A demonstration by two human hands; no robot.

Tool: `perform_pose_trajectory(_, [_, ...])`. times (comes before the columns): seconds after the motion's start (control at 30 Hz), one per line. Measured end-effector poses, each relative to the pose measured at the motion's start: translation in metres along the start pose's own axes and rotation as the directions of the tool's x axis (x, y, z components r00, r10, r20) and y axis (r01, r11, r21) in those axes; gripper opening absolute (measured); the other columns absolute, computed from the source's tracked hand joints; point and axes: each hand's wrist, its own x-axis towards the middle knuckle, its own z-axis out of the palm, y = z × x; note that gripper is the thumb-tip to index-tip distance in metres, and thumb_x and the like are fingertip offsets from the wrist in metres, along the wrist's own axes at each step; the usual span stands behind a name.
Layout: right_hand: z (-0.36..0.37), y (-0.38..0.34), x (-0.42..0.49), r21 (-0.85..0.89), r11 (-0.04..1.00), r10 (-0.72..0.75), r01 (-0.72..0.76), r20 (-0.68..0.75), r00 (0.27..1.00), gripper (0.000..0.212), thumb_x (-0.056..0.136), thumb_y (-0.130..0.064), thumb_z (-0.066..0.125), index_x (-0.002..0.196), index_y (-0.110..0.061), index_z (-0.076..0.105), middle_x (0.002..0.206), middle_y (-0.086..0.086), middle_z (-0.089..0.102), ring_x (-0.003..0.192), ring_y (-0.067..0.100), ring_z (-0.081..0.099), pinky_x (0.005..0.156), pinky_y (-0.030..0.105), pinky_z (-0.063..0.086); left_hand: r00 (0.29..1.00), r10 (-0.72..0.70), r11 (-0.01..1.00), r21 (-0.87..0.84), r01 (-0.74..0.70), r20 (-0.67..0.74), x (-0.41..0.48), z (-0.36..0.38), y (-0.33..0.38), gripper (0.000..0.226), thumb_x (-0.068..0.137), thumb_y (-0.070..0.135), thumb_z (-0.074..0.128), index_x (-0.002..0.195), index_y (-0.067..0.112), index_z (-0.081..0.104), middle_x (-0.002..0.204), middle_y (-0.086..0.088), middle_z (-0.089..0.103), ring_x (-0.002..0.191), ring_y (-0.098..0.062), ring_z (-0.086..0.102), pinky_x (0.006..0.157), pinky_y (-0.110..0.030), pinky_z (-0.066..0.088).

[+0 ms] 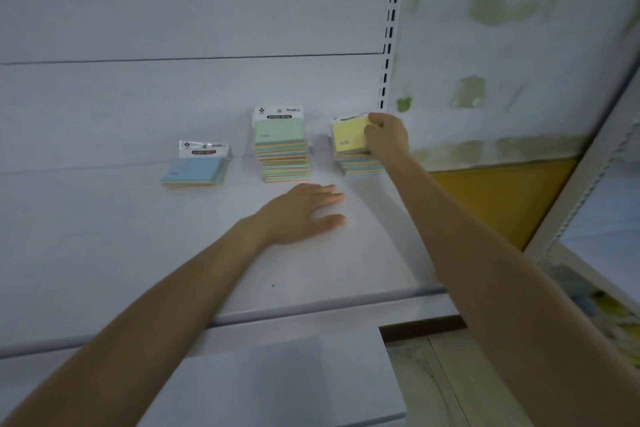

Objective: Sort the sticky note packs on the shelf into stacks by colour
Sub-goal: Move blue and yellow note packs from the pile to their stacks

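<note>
- The shelf [104, 236] is white and fills the middle and lower left of the frame; three groups of sticky note packs stand in a row near its back panel, just above the centre of the frame
- Left of centre lies a low blue-topped pile [195, 168], its white header card with a "STICKY NOTE" label pointing to the back; how many packs it holds I cannot tell
- At centre stands the green-topped stack [282, 149], the tallest of the three, several packs high, with striped pastel edges showing on its front
- Right of centre is a short stack [360, 166] of a few packs; the yellow pack [349, 137] sits at its top, slightly tilted; whether it rests fully on the pack below I cannot tell
- The right grip [386, 135] grasps the yellow pack by its right edge, fingers curled round it; the forearm runs down to the lower right corner
- The left grip [304, 213] is released, fingers straight and pointing right, palm down on the bare shelf in front of the green-topped stack and apart from it
- A slotted upright [391, 28] rises at upper right; beyond it is a stained wall [502, 45]; below that, an orange-yellow panel [502, 198]
</note>
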Motion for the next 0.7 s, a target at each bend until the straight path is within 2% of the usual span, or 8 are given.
perform_pose_trajectory(0.1, [0.005, 0.01, 0.001, -0.154, 0.988, -0.032, 0.025, -0.044, 0.999, 0.042, 0.091, -0.011, 0.036, 0.131, -0.011, 0.049, 0.138, 0.011, 0.05, 0.123, 0.029, 0.044, 0.091, 0.026, 0.038, 1.0, -0.016, 1.0, -0.009, 0.016, 0.001, -0.001, 0.001, 0.0, 0.056, 0.09, 0.05, 0.043, 0.141, 0.031, 0.033, 0.155, 0.012, 0.022, 0.144, -0.009, 0.015, 0.119, -0.028, 0.011])
perform_pose_trajectory(0.17, [0.006, 0.016, 0.001, -0.25, 0.968, -0.052, 0.036, -0.06, 0.997, 0.033, 0.09, -0.015, 0.036, 0.117, -0.018, 0.054, 0.133, 0.013, 0.053, 0.123, 0.033, 0.04, 0.091, 0.035, 0.036, 1.0, -0.021, 1.0, -0.014, 0.021, -0.003, 0.001, 0.002, -0.002, 0.055, 0.09, 0.05, 0.043, 0.141, 0.032, 0.033, 0.155, 0.013, 0.023, 0.144, -0.008, 0.015, 0.119, -0.029, 0.013])
perform_pose_trajectory(0.2, [0.006, 0.018, 0.002, -0.255, 0.966, -0.055, 0.036, -0.066, 0.996, 0.034, 0.09, -0.015, 0.037, 0.121, -0.017, 0.053, 0.132, 0.014, 0.052, 0.123, 0.033, 0.038, 0.093, 0.037, 0.036, 1.0, -0.018, 1.0, -0.017, 0.017, -0.009, 0.001, 0.002, -0.002, 0.055, 0.089, 0.05, 0.044, 0.14, 0.032, 0.034, 0.155, 0.013, 0.024, 0.143, -0.008, 0.016, 0.12, -0.03, 0.014])
perform_pose_trajectory(0.27, [0.004, 0.02, 0.003, -0.251, 0.965, -0.095, 0.071, -0.085, 0.992, 0.038, 0.092, -0.018, 0.04, 0.128, -0.015, 0.051, 0.134, 0.013, 0.049, 0.125, 0.031, 0.037, 0.098, 0.037, 0.036, 1.0, -0.017, 0.999, -0.031, 0.017, -0.016, 0.002, 0.002, -0.004, 0.055, 0.089, 0.05, 0.046, 0.139, 0.032, 0.036, 0.154, 0.012, 0.026, 0.143, -0.008, 0.018, 0.119, -0.033, 0.017])
perform_pose_trajectory(0.33, [0.003, 0.019, 0.001, -0.274, 0.95, -0.172, 0.147, -0.07, 0.983, 0.039, 0.092, -0.033, 0.047, 0.127, -0.018, 0.054, 0.137, 0.01, 0.047, 0.127, 0.029, 0.037, 0.103, 0.038, 0.033, 1.0, -0.019, 0.999, -0.046, 0.018, -0.018, 0.003, 0.002, -0.005, 0.055, 0.088, 0.051, 0.047, 0.139, 0.032, 0.037, 0.153, 0.012, 0.027, 0.142, -0.008, 0.02, 0.119, -0.034, 0.018])
perform_pose_trajectory(0.43, [0.003, 0.018, 0.0, -0.394, 0.891, -0.223, 0.226, 0.054, 0.973, 0.052, 0.081, -0.055, 0.056, 0.124, -0.025, 0.055, 0.14, 0.004, 0.043, 0.131, 0.026, 0.034, 0.108, 0.04, 0.028, 1.0, -0.019, 0.999, -0.048, 0.018, -0.019, 0.004, 0.003, -0.007, 0.056, 0.087, 0.05, 0.048, 0.138, 0.031, 0.038, 0.153, 0.011, 0.028, 0.143, -0.009, 0.021, 0.119, -0.035, 0.018])
perform_pose_trajectory(0.53, [0.003, 0.021, -0.003, -0.478, 0.836, -0.228, 0.269, 0.142, 0.963, 0.055, 0.078, -0.055, 0.058, 0.124, -0.025, 0.056, 0.137, 0.004, 0.046, 0.128, 0.027, 0.035, 0.106, 0.04, 0.028, 0.999, -0.022, 0.998, -0.054, 0.02, -0.029, 0.003, 0.003, -0.006, 0.055, 0.087, 0.048, 0.05, 0.138, 0.03, 0.04, 0.153, 0.01, 0.03, 0.142, -0.009, 0.022, 0.12, -0.033, 0.017])
perform_pose_trajectory(0.7, [0.004, 0.024, -0.005, -0.472, 0.832, -0.255, 0.292, 0.143, 0.956, 0.053, 0.08, -0.054, 0.056, 0.125, -0.024, 0.056, 0.137, 0.004, 0.047, 0.129, 0.027, 0.036, 0.108, 0.04, 0.026, 0.996, -0.072, 0.997, -0.044, 0.069, -0.062, -0.002, 0.001, -0.001, 0.055, 0.086, 0.052, 0.051, 0.136, 0.031, 0.042, 0.152, 0.009, 0.032, 0.141, -0.008, 0.026, 0.118, -0.032, 0.021])
